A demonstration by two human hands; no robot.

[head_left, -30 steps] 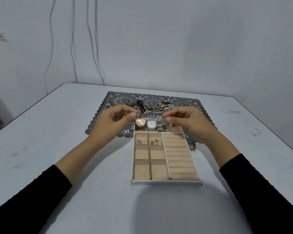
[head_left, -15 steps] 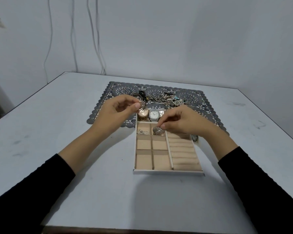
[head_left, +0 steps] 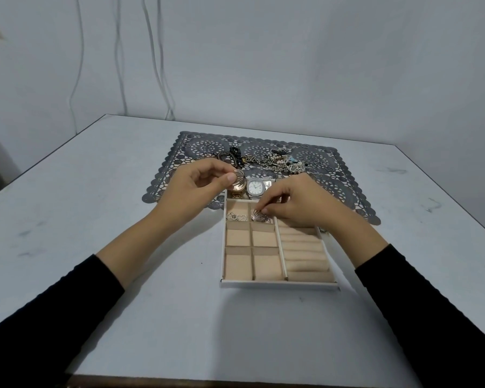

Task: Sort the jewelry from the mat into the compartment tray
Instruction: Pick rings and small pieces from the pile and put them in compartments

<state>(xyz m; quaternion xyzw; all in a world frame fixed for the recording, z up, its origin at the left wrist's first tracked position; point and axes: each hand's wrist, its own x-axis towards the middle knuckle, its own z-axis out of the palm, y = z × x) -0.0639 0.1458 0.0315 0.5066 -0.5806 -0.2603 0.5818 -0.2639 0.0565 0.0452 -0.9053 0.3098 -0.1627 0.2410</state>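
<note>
While the left hand (head_left: 199,186) pinches a ribbed shell earring (head_left: 240,177) by the rose-gold watch (head_left: 237,188), the right hand (head_left: 297,204) pinches the matching earring (head_left: 257,216) inside a far small compartment of the beige padded tray (head_left: 277,284). Lace-cut grey mat (head_left: 345,189) sits behind. Dial text on the white-faced watch (head_left: 256,187) unreadable.

A pale grey tabletop (head_left: 123,191) carries a dark lace mat (head_left: 345,191) at the back, the tray (head_left: 277,284) just before it, overlapping its near edge.
</note>
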